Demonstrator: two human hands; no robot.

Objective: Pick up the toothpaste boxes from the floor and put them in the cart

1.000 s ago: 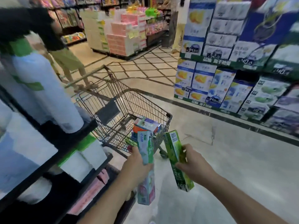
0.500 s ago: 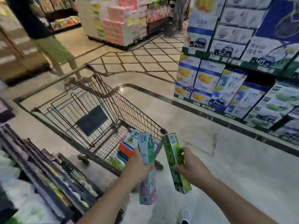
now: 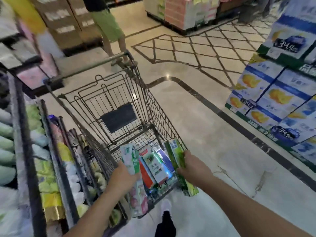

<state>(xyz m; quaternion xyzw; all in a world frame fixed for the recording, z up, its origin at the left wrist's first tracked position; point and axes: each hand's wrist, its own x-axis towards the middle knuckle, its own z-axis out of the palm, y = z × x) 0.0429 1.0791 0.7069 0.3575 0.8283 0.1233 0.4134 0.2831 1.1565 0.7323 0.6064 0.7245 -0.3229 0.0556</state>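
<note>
My left hand [image 3: 125,176] grips a long white-and-green toothpaste box [image 3: 130,158] with a pink lower end, held upright over the near end of the wire shopping cart [image 3: 150,106]. My right hand [image 3: 192,165] grips a green toothpaste box [image 3: 176,153] at the cart's near right corner, its lower end hanging outside the basket. Several toothpaste boxes [image 3: 154,165] lie inside the cart between my hands.
Shelves of packaged goods [image 3: 42,165] run close along the cart's left side. Stacked blue-and-white cartons [image 3: 273,93] with price tags stand on the right. A person in green shorts [image 3: 109,26] stands beyond the cart handle. My foot [image 3: 165,206] is on the floor below.
The view has swung over the cart. Both hands have carried their boxes forward, from in front of the cart to over its near end.
</note>
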